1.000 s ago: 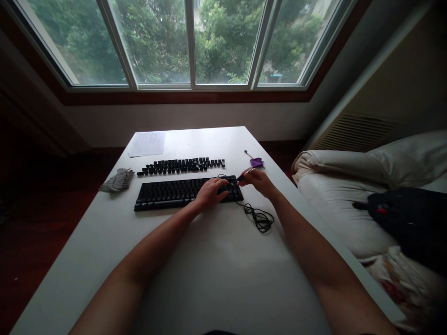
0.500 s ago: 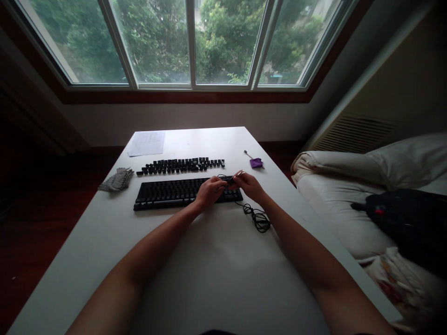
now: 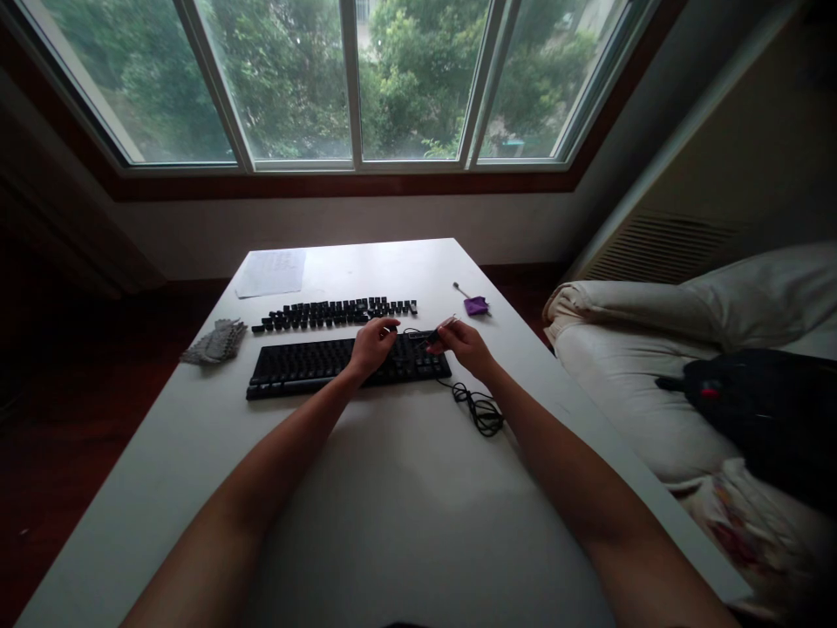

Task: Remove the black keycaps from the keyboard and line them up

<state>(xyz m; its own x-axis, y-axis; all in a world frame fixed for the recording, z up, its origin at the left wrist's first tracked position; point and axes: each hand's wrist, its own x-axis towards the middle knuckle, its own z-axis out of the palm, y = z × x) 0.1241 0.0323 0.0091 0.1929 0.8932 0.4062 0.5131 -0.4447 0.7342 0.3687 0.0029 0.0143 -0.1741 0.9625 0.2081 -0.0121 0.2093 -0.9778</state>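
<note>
A black keyboard (image 3: 307,365) lies across the middle of the white table (image 3: 405,488). Behind it stands a row of loose black keycaps (image 3: 327,314). My left hand (image 3: 371,343) hovers over the keyboard's right part, fingers pinched on a small dark piece, probably a keycap. My right hand (image 3: 461,343) is at the keyboard's right end, closed round a thin tool (image 3: 441,329) with a pale tip that points left towards the left hand.
The keyboard's coiled black cable (image 3: 482,410) lies right of it. A purple object with a thin stem (image 3: 474,303) sits at the back right, a sheet of paper (image 3: 271,272) at the back left, grey pieces (image 3: 215,342) on the left edge. A bed with a dark bag (image 3: 758,410) is on the right.
My left hand has lifted off the keyboard's right end and moved back and left towards the keycap row. My right hand with the tool has shifted slightly left.
</note>
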